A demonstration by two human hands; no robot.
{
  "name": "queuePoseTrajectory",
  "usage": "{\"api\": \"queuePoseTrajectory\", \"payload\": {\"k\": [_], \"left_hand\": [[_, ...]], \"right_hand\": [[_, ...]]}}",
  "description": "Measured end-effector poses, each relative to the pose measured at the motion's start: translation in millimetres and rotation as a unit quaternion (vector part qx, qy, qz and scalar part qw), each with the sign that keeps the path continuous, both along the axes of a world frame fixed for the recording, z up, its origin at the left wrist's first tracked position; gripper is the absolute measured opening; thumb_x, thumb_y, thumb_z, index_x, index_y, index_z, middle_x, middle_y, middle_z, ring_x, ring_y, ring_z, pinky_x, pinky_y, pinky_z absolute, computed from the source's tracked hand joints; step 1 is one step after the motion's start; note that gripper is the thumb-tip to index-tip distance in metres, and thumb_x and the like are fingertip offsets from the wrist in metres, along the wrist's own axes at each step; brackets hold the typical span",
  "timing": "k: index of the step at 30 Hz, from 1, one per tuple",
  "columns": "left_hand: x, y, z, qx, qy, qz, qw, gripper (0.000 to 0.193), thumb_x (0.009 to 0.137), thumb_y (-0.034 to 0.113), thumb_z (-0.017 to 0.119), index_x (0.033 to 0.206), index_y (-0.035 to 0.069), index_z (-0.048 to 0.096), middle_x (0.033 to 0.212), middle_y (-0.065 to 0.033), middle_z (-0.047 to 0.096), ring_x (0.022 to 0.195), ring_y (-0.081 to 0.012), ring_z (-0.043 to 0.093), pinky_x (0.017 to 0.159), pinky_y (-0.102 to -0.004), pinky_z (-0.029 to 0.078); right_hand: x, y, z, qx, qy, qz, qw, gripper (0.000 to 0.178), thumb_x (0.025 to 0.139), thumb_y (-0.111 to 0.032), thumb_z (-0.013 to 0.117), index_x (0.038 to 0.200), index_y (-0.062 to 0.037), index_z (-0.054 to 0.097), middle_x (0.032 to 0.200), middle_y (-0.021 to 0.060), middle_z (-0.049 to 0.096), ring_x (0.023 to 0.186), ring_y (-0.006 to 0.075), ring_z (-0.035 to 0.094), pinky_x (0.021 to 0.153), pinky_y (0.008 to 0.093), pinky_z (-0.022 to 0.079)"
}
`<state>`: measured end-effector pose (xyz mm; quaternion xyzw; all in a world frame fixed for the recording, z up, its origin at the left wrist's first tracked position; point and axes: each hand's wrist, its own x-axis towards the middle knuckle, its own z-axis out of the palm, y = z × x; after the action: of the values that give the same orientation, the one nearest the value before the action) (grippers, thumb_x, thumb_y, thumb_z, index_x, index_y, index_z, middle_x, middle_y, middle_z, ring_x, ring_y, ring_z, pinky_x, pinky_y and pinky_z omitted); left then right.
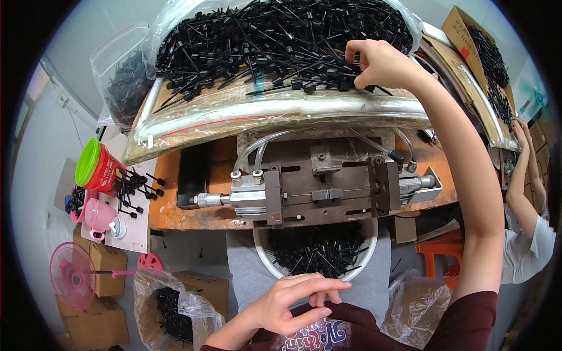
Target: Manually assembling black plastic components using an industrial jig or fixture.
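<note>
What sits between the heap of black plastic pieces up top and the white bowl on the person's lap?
In the head view, a metal press fixture with clear hoses, mounted on an orange bench.

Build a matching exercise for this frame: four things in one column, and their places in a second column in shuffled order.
Things:
1. right hand
2. left hand
3. white basket of black parts
4. pink desk fan

Places:
A. low at the left, beside cardboard boxes
B. on the person's lap, under the metal press fixture
C. up in the heap of black plastic parts
D. near the body, below the basket

Pairs: 1-C, 2-D, 3-B, 4-A
</note>
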<state>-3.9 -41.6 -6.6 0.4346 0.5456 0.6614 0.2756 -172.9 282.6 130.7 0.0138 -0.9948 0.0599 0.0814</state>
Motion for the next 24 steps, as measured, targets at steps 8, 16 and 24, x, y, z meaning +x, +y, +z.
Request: {"api": "queuePoseTrajectory", "payload": {"k": [8, 16, 24], "left_hand": [[-3, -1, -5, -0.013, 0.023, 0.022, 0.999, 0.043, 0.077, 0.0, 0.067, 0.119, -0.005, 0.064, 0.089, -0.0135, 0.071, 0.066, -0.0149, 0.061, 0.063, -0.0275, 0.048], [-4, -4, -10, -0.013, 0.025, 0.034, 0.999, 0.045, 0.079, -0.003, 0.068, 0.123, 0.002, 0.064, 0.087, -0.0072, 0.068, 0.065, -0.0125, 0.056, 0.061, -0.0264, 0.047], [-31, 20, 28, 0.031, 0.129, 0.271, 0.953, 0.034, 0.083, -0.007, 0.066, 0.117, -0.002, 0.066, 0.098, -0.0125, 0.066, 0.084, -0.0177, 0.067, 0.071, -0.027, 0.057]], "right_hand": [[-6, 16, -2, 0.063, 0.011, -0.009, 0.998, 0.045, 0.063, -0.012, 0.075, 0.103, 0.0032, 0.062, 0.091, 0.0175, 0.068, 0.084, 0.029, 0.066, 0.075, 0.0388, 0.053], [29, 47, 18, -0.367, 0.009, 0.0, 0.93, 0.022, 0.084, -0.02, 0.072, 0.099, -0.0037, 0.068, 0.08, 0.0052, 0.072, 0.048, 0.0048, 0.046, 0.047, 0.0194, 0.039], [117, -30, 13, -0.503, -0.016, 0.052, 0.863, 0.029, 0.087, -0.025, 0.073, 0.105, -0.0036, 0.066, 0.083, 0.0046, 0.072, 0.056, 0.0028, 0.054, 0.049, 0.0169, 0.041]]}}
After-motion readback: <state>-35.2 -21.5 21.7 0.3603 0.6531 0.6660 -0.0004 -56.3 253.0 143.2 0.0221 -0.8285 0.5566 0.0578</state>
